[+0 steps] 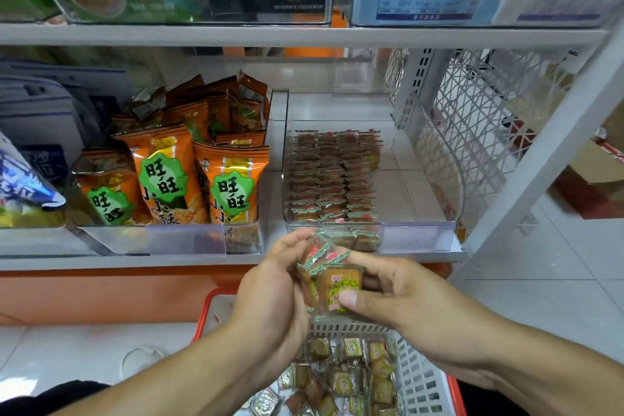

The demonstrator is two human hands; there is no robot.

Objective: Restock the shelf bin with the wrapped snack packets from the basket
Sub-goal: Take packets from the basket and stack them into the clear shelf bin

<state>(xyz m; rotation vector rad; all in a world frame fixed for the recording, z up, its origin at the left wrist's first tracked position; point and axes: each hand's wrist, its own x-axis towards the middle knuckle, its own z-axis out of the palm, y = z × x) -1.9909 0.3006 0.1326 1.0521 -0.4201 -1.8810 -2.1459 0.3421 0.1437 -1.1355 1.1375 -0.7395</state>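
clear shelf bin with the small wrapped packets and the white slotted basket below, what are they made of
Clear shelf bin: likely acrylic or similar rigid plastic, glossy; the shelf shows straight through its walls. White slotted basket: looks like moulded plastic, matt, with a red rim. Small wrapped packets in both hands: thin shiny film with crimped ends.

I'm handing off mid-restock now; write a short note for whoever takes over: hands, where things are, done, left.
Left hand and right hand: both grip a small stack of packets, held between the basket and the bin.
Bin: clear, on the middle shelf, right of the orange bags; its left part holds rows of packets, its right part is bare.
Basket: below the hands, many packets loose inside.
Done: part of the bin filled.
Left: place the held stack, then move the rest from the basket.
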